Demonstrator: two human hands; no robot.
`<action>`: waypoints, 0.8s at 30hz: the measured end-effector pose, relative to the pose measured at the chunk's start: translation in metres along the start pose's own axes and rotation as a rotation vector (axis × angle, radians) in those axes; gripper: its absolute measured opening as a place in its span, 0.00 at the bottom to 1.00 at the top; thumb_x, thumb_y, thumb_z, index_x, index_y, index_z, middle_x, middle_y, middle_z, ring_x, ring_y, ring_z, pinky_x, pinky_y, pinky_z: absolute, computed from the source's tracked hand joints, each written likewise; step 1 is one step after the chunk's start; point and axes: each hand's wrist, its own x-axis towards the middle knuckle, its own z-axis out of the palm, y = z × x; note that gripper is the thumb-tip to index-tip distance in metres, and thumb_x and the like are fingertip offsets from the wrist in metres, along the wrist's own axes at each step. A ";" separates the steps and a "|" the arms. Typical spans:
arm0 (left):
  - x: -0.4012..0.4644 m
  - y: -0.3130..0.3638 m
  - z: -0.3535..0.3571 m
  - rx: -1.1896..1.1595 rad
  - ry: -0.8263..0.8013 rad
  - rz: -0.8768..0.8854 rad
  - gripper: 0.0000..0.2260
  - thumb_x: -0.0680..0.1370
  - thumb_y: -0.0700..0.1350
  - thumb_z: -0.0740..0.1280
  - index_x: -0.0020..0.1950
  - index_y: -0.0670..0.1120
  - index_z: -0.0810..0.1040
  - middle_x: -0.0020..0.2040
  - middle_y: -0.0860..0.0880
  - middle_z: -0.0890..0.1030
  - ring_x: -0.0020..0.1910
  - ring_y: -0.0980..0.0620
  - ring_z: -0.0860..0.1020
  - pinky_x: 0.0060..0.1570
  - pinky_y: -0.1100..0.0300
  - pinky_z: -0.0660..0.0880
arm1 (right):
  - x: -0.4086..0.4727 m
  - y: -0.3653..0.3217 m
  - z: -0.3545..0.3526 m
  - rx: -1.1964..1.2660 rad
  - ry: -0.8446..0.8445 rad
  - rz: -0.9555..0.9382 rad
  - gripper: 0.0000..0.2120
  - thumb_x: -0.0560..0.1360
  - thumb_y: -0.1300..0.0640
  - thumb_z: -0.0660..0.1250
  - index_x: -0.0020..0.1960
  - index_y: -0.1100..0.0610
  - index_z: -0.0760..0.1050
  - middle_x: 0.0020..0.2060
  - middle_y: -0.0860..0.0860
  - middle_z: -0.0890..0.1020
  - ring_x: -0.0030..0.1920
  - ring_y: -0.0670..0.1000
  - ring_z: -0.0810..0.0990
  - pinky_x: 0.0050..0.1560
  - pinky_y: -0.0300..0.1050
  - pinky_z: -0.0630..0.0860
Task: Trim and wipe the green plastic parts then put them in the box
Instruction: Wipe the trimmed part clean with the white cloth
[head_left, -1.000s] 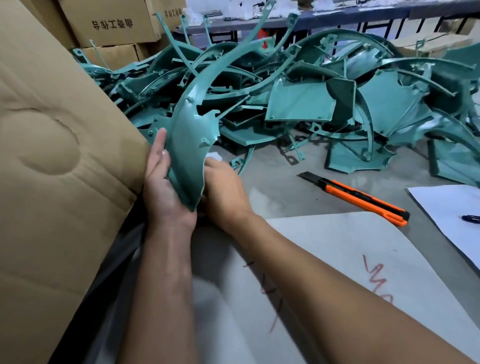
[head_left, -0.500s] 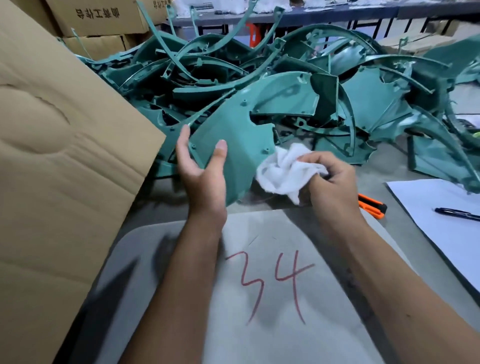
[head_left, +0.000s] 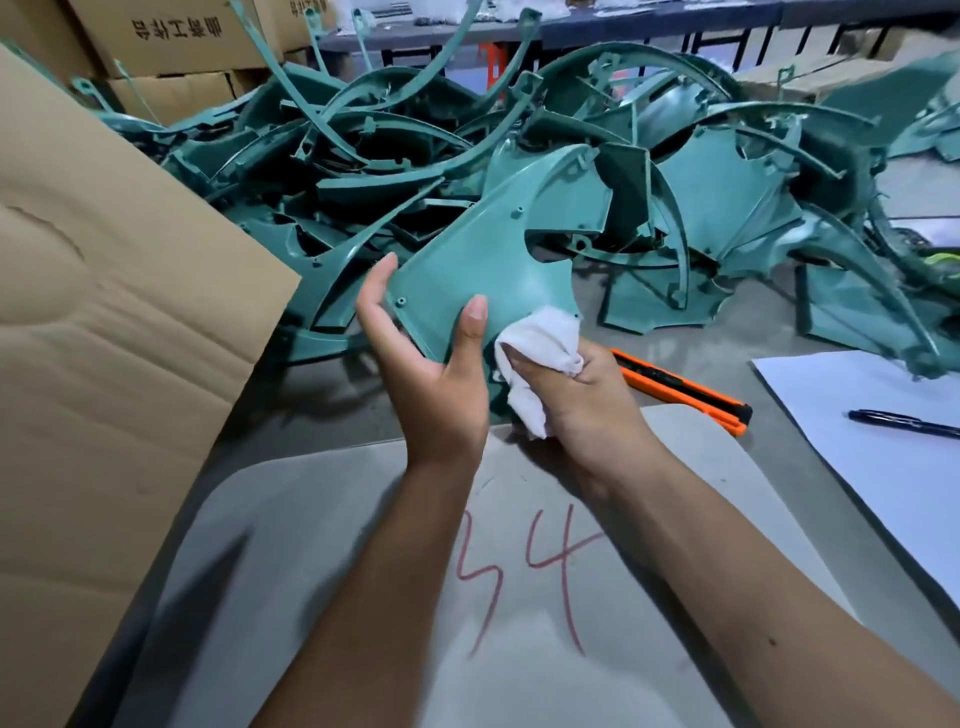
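Landmark: the grey mat (head_left: 332, 545) with a red "34" written on it, lying on the worktop (head_left: 769, 447) in front of the person.
Left hand (head_left: 431, 384): raised above the mat's far edge, palm turned up; the thumb lies on the near face of the green plastic part (head_left: 483, 265) and the other fingers run up behind its left edge.
Left grip: wide and loose, fingers nearly straight, cradling the part rather than wrapping it.
Right hand (head_left: 576, 395): just right of the left hand, above the mat's far edge.
Right grip: fingers curled tight round a bunched white cloth (head_left: 540, 353), which is pressed on the part's lower right corner.
Green plastic part: a broad curved panel with a notch cut in its right side, held tilted beyond the mat (its upper end runs up over the heap behind).
Heap of green parts (head_left: 701, 197): piled on the worktop beyond the mat.
Utility knife (head_left: 685, 389): orange and black, lying on the worktop by the mat's far right corner, near the right hand.
White paper (head_left: 883, 447): right of the mat, with a dark pen (head_left: 904, 423) on it.
Cardboard box (head_left: 104, 332): left of the mat, its big flap leaning toward the heap.
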 end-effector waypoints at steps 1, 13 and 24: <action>0.000 0.001 0.000 -0.023 -0.001 -0.033 0.28 0.79 0.41 0.73 0.75 0.42 0.64 0.69 0.43 0.75 0.65 0.53 0.78 0.63 0.58 0.77 | -0.001 -0.002 0.000 -0.012 0.016 -0.027 0.16 0.84 0.62 0.67 0.37 0.54 0.74 0.27 0.52 0.68 0.23 0.47 0.64 0.27 0.36 0.64; 0.021 0.010 -0.025 0.064 -0.148 0.007 0.22 0.76 0.43 0.76 0.65 0.44 0.69 0.56 0.50 0.79 0.52 0.59 0.82 0.49 0.66 0.78 | 0.001 -0.027 -0.045 -0.463 -0.279 -0.060 0.11 0.78 0.75 0.62 0.38 0.73 0.76 0.26 0.63 0.72 0.31 0.61 0.72 0.41 0.51 0.71; 0.024 0.003 -0.031 0.125 -0.195 0.028 0.30 0.73 0.49 0.78 0.71 0.44 0.71 0.59 0.54 0.80 0.57 0.55 0.81 0.55 0.57 0.80 | 0.003 -0.021 -0.026 0.328 -0.241 0.114 0.34 0.79 0.34 0.57 0.74 0.57 0.75 0.66 0.57 0.82 0.68 0.56 0.80 0.69 0.57 0.76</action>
